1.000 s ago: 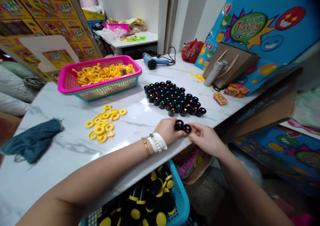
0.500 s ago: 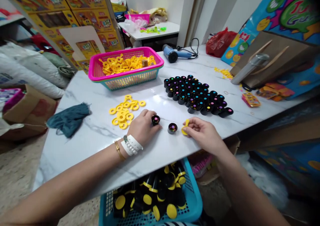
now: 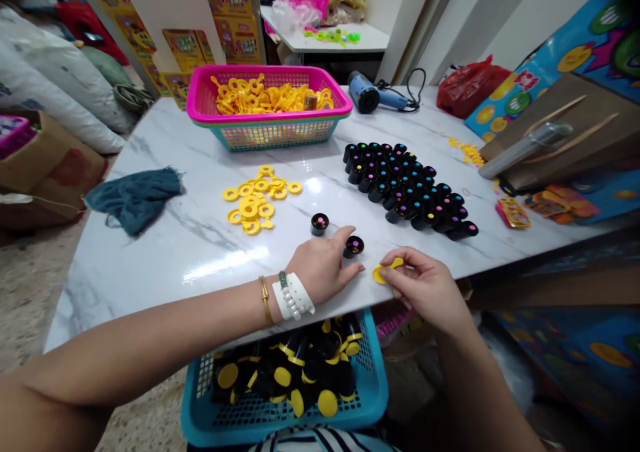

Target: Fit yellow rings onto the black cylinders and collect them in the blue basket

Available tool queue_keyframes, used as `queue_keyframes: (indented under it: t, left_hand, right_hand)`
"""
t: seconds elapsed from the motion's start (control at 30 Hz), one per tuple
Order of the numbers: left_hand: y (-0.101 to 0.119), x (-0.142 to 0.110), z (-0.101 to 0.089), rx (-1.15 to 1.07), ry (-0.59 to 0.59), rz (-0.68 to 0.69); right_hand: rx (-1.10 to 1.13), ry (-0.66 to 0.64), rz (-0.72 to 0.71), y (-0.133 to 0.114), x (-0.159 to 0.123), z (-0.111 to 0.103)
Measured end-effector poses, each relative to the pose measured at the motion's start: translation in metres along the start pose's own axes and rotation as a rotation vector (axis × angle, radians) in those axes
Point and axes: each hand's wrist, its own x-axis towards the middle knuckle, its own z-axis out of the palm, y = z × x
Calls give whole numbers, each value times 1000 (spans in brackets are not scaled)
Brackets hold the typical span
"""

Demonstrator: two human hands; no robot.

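My left hand (image 3: 325, 264) reaches over the marble-patterned table with thumb and forefinger spread around a small black cup (image 3: 354, 247). A purple dot and small coloured bits show inside that cup. The forefinger lies along its far side, and the thumb is apart from it on the near side. Just beyond the hand stands another black cup (image 3: 320, 224) with a pink dot inside. My right hand (image 3: 425, 282) pinches a yellow ring with a tab (image 3: 381, 275) between thumb and fingers, near the table's front edge. Loose yellow rings (image 3: 250, 205) lie in a pile to the left.
Black cylinders (image 3: 413, 185) stand in tight rows at the right. A pink-rimmed basket (image 3: 270, 117) of yellow pieces and a blue heat gun (image 3: 367, 95) sit behind. A teal cloth (image 3: 137, 199) lies left. Below the edge is a blue basket (image 3: 373, 372) of black-and-yellow pieces.
My left hand has let go of the pink-dotted cup and moved right to the purple-dotted one. My right hand still pinches the yellow ring, now turned differently. The camera view has shifted.
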Motion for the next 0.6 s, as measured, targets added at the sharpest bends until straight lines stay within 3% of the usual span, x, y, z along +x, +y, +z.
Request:
queue_keyframes:
  t: [0.2,0.33,0.47,0.6]
  left_hand:
    - [3,5,3,15,-15,-13]
    - [-2,1,5,25,-18,28]
    - [-4,-1,6,42,-14,48]
    - [-4,-2,3,42,-35,68]
  right_hand:
    - [-185,-3,-112,2,-14,4]
    - [-101,91,-33,6,-13,3]
    - [-145,-9,47,4,-10,1]
    - [-116,59,69,-2,-11,-2]
